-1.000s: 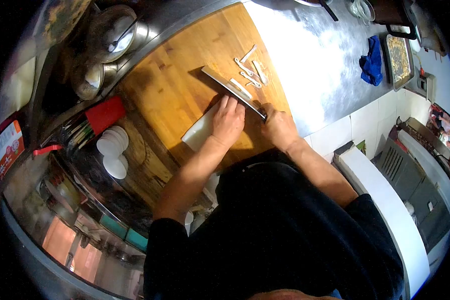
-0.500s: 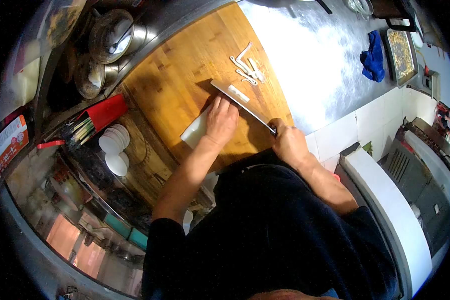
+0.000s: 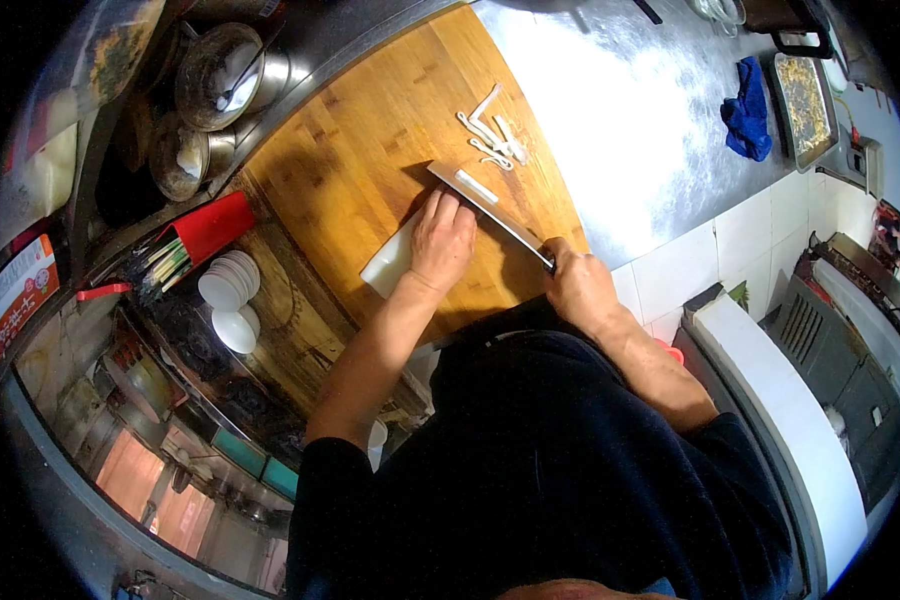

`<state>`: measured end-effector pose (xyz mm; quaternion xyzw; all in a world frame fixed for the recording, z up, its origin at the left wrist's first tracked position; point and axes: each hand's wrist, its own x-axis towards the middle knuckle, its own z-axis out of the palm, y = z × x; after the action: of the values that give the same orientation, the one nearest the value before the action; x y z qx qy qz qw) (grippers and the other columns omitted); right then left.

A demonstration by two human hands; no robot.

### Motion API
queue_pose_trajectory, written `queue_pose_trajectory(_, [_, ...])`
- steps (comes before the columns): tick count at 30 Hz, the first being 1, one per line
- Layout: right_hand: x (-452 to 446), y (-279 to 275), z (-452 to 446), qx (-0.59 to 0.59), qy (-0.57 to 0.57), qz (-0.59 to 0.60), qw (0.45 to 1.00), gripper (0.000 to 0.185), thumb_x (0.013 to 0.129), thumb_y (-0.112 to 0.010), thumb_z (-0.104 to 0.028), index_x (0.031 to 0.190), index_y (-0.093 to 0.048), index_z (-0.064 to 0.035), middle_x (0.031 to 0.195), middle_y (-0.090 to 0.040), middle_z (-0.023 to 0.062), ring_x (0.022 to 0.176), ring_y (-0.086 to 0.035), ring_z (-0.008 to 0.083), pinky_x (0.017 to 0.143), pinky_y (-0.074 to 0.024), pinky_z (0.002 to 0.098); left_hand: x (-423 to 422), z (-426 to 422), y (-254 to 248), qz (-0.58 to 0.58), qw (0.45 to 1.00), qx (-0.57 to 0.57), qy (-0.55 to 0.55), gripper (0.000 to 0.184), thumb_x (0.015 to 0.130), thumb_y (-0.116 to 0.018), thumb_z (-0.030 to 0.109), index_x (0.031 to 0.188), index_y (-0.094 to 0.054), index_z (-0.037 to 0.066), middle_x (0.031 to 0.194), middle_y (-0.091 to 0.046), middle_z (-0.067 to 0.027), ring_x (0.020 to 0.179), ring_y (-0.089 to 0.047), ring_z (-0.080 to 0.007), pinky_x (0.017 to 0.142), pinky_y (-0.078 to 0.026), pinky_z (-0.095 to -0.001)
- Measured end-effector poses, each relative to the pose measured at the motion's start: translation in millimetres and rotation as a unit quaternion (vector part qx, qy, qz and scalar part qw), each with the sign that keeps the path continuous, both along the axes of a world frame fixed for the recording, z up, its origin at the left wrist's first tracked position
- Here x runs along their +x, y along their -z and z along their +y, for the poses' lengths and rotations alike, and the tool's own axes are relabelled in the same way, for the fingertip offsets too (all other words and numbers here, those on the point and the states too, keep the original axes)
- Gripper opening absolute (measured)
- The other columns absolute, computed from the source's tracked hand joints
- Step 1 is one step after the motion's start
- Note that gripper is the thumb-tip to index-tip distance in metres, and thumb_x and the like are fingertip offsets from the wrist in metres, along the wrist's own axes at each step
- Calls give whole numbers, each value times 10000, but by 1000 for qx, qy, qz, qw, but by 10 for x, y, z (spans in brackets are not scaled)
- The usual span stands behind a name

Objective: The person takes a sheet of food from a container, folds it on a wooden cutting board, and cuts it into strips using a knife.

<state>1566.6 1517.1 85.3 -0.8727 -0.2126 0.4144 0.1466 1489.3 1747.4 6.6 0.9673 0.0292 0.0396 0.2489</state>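
Note:
My right hand [image 3: 582,285] is wrapped round the handle of a cleaver [image 3: 505,227], whose blade slants up and left across the wooden cutting board [image 3: 340,150]. My left hand [image 3: 443,240] presses a flat white slab of food [image 3: 386,264] to the board. Its fingers are bunched, tips close against the blade; they cover much of the slab. A cut white strip [image 3: 477,187] lies along the blade's far side. Farther up the board rests a small loose pile of white strips [image 3: 493,132].
A steel counter [image 3: 630,120] adjoins the board, with a blue cloth [image 3: 746,112] and a metal tray of food [image 3: 802,110] at its far right. At left stand metal pots [image 3: 220,75], a red box with several sticks [image 3: 213,222] and stacked white bowls [image 3: 232,280].
The cleaver's blade has shifted very slightly along the slab. My hands keep nearly the same places, and the pile of strips looks the same.

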Motion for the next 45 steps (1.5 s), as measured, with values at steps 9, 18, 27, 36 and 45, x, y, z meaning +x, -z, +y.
queue_pose_trajectory(9, [-32, 80, 56, -13, 22, 16, 1000, 340, 905, -632, -30, 1242, -599, -2, 902, -743, 309, 889, -747, 493, 826, -607, 571, 2, -8, 72, -28, 1000, 13, -4, 87, 861, -683, 66, 839, -665, -16, 1054, -606, -189, 1106, -616, -399, 972, -574, -478])
queue_pose_trajectory(18, [106, 193, 417, -11, -2, 7, 1000, 358, 905, -641, -42, 1254, -582, 5, 939, -738, 338, 924, -741, 505, 839, -597, 573, -86, -26, 206, -16, 1000, -6, -7, 112, 845, -657, 84, 760, -627, 17, 973, -593, -157, 1029, -615, -364, 883, -573, -498])
queue_pose_trajectory(27, [241, 240, 553, 43, 37, -58, 997, 422, 897, -730, -85, 1304, -634, -29, 941, -753, 298, 908, -752, 464, 822, -610, 537, -38, -10, 109, -21, 1000, -8, -22, 166, 940, -647, 99, 1034, -693, -30, 1175, -646, -179, 1276, -607, -396, 1081, -541, -473])
queue_pose_trajectory(36, [-33, 13, 143, 51, 10, -41, 998, 322, 942, -713, -104, 1254, -671, -36, 876, -747, 279, 838, -747, 471, 792, -610, 533, -135, 12, 91, 20, 999, 26, -14, 117, 902, -680, 71, 942, -704, -36, 1144, -639, -195, 1238, -606, -401, 1080, -536, -478])
queue_pose_trajectory(45, [-113, 50, 18, 34, 12, -17, 999, 299, 917, -702, -89, 1200, -630, -22, 860, -741, 288, 862, -746, 482, 787, -603, 565, -108, 19, 43, -23, 1000, 9, -9, 104, 871, -715, 65, 855, -657, -21, 1093, -615, -203, 1151, -607, -421, 1013, -551, -501])
